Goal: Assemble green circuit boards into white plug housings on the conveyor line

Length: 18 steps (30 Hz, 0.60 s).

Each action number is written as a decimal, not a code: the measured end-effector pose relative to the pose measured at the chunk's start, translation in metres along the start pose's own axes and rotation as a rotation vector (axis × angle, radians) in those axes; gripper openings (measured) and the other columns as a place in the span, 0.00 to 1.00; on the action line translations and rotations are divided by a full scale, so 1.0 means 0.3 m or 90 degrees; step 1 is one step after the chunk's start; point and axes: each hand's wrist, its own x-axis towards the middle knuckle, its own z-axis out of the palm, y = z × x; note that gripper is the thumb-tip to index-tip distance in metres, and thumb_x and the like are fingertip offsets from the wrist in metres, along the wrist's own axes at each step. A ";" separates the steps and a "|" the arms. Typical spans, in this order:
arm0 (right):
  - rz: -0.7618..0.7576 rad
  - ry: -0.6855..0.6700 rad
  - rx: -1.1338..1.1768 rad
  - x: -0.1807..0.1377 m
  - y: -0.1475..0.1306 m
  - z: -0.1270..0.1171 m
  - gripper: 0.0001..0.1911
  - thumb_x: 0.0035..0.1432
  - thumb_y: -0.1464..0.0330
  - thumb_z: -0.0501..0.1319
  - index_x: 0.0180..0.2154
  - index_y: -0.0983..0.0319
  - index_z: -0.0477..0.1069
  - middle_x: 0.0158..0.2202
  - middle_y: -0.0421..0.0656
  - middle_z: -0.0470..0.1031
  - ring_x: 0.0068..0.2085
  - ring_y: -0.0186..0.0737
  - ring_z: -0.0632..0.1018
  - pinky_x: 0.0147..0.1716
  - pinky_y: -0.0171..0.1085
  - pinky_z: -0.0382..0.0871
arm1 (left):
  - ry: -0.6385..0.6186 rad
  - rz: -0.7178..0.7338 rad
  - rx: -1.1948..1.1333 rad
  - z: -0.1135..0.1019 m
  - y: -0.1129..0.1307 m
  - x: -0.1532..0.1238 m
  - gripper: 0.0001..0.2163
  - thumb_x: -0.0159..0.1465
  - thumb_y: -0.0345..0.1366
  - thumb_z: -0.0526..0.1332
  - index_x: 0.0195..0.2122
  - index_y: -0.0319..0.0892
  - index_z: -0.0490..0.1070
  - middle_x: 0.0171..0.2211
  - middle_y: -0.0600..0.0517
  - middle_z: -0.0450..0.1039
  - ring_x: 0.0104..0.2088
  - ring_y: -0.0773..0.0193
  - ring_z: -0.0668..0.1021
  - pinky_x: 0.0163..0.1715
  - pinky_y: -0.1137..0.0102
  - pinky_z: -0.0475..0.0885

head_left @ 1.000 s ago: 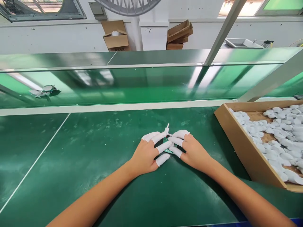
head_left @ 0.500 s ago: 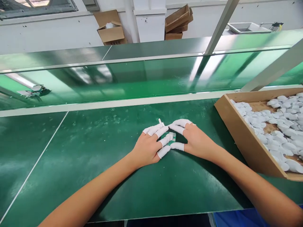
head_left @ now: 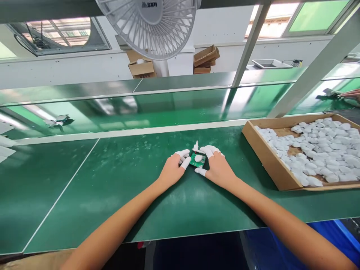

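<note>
A small green rectangular circuit board (head_left: 194, 162) is between the person's two hands, over a smooth dark-green worktop (head_left: 157, 213); whether it rests flat on that surface or is slightly raised cannot be told. On the board sits a rounded white oval piece (head_left: 198, 158), and at the board's far edge a slim white stick-like piece (head_left: 196, 146) points away from the person.

The left hand (head_left: 172, 168), its fingertips in white covers, is at the board's left edge, thumb and fingers close together; whether they pinch the board cannot be told. The right hand (head_left: 221, 169), covered the same way, is at the board's right side, thumb and fingers apart, the thumb by the near edge and the fingers by the far corner; whether they clamp anything cannot be told.

Well to the right of the board stands a shallow brown cardboard tray (head_left: 271, 167) holding many white oval pieces (head_left: 332, 150). Beyond the board runs a long white rail (head_left: 157, 129), and farther beyond, to the right, another person's hand (head_left: 353, 95) shows at the picture's edge
</note>
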 end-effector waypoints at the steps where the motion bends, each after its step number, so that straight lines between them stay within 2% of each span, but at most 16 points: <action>1: 0.008 0.008 -0.007 -0.005 -0.006 0.003 0.30 0.50 0.59 0.64 0.51 0.66 0.63 0.47 0.57 0.68 0.50 0.58 0.68 0.43 0.53 0.65 | -0.008 -0.008 0.003 -0.001 0.004 0.003 0.17 0.64 0.39 0.50 0.51 0.37 0.66 0.35 0.47 0.75 0.31 0.64 0.75 0.35 0.65 0.71; 4: 0.019 0.012 -0.019 -0.016 -0.014 0.018 0.22 0.51 0.58 0.63 0.43 0.67 0.69 0.38 0.56 0.71 0.43 0.60 0.72 0.37 0.54 0.66 | -0.034 -0.027 0.003 -0.001 0.011 0.006 0.16 0.63 0.39 0.52 0.48 0.39 0.70 0.31 0.50 0.74 0.31 0.62 0.74 0.36 0.64 0.70; 8: 0.011 0.023 0.001 -0.012 -0.004 0.026 0.22 0.50 0.57 0.63 0.43 0.63 0.70 0.35 0.52 0.72 0.40 0.56 0.73 0.35 0.52 0.67 | -0.053 -0.057 -0.048 0.002 0.013 -0.001 0.17 0.60 0.41 0.55 0.47 0.40 0.70 0.37 0.46 0.73 0.40 0.55 0.72 0.43 0.55 0.66; 10: -0.010 0.040 0.025 -0.008 0.000 0.017 0.21 0.49 0.59 0.64 0.45 0.61 0.69 0.37 0.49 0.72 0.40 0.52 0.73 0.36 0.50 0.68 | -0.069 -0.074 -0.112 -0.002 0.017 -0.002 0.18 0.61 0.42 0.55 0.49 0.39 0.69 0.37 0.45 0.73 0.40 0.54 0.72 0.44 0.53 0.65; 13: -0.063 0.085 0.058 -0.007 -0.002 -0.009 0.25 0.50 0.62 0.63 0.50 0.61 0.64 0.44 0.50 0.70 0.45 0.50 0.72 0.40 0.49 0.68 | -0.125 -0.083 -0.264 -0.009 0.036 0.000 0.21 0.62 0.44 0.54 0.54 0.41 0.63 0.41 0.46 0.73 0.41 0.57 0.74 0.43 0.58 0.68; 16: -0.140 0.131 0.072 -0.014 -0.009 -0.032 0.26 0.52 0.62 0.61 0.52 0.62 0.62 0.49 0.51 0.68 0.52 0.51 0.68 0.49 0.51 0.63 | -0.180 -0.078 -0.424 -0.010 0.069 -0.003 0.25 0.61 0.47 0.54 0.56 0.40 0.57 0.47 0.44 0.71 0.45 0.58 0.74 0.43 0.64 0.70; 18: -0.216 0.162 0.073 -0.023 -0.017 -0.037 0.26 0.53 0.64 0.61 0.53 0.60 0.60 0.49 0.51 0.68 0.54 0.52 0.66 0.52 0.53 0.60 | -0.196 -0.095 -0.512 -0.006 0.089 -0.010 0.25 0.61 0.47 0.54 0.56 0.39 0.56 0.46 0.44 0.71 0.44 0.58 0.75 0.40 0.65 0.71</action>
